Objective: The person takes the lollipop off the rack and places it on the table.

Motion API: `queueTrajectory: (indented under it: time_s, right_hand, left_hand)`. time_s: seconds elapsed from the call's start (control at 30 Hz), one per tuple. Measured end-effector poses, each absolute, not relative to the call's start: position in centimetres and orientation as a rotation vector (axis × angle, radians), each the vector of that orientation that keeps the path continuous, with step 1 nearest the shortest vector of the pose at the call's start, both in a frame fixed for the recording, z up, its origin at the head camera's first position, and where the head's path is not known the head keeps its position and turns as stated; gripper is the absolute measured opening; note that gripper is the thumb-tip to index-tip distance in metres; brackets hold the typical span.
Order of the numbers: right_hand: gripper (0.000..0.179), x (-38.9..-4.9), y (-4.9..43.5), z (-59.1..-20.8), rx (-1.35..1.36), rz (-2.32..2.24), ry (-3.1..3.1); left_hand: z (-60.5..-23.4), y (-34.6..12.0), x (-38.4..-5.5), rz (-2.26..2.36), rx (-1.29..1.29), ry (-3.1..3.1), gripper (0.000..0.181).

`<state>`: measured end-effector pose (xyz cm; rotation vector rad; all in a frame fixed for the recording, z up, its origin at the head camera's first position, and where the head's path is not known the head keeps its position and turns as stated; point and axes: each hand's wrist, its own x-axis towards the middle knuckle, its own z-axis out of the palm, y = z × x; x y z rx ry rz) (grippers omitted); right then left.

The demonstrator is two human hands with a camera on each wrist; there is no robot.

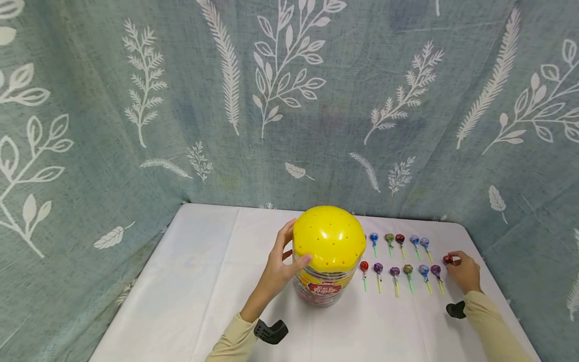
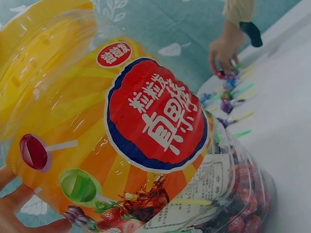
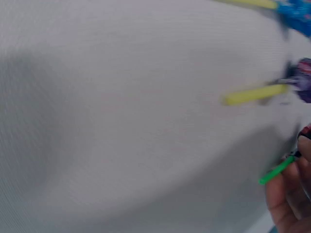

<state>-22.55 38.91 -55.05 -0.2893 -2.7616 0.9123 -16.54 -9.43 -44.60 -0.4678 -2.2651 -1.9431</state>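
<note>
A big clear candy jar (image 1: 322,290) with a yellow domed lid (image 1: 329,236) stands on the table, tilted slightly. My left hand (image 1: 278,261) holds it near the lid, thumb on the front and fingers around the left side. The left wrist view shows the jar's red-and-orange label (image 2: 155,116), with wrapped candy visible lower inside. At the far right, my right hand (image 1: 466,274) pinches a dark red lollipop (image 1: 448,259); its green stick (image 3: 278,171) shows in the right wrist view. The purple lollipop (image 1: 436,270) at the end of the front row lies just left of that hand.
Lollipops lie in two rows right of the jar, including a blue one (image 1: 374,237) at the back and a red one (image 1: 364,266) in front. White cloth covers the table (image 1: 217,271). A patterned grey-green curtain (image 1: 181,100) hangs behind and at both sides.
</note>
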Motion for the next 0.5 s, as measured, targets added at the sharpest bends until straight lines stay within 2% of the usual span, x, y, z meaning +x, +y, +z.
queueTrajectory:
  time_s: [0.33,0.5]
  right_hand:
    - [0.032,-22.6,38.1,-55.5,-0.421,0.872,-2.72]
    - [0.037,-22.8,38.1,-55.3,-0.473,0.861,-2.747]
  left_hand:
    - [-41.0,-9.3,-14.8,-1.971,-0.523,-2.277,0.078]
    - [-40.9,-9.2,-14.9,-1.986,-0.527,-2.271,0.078]
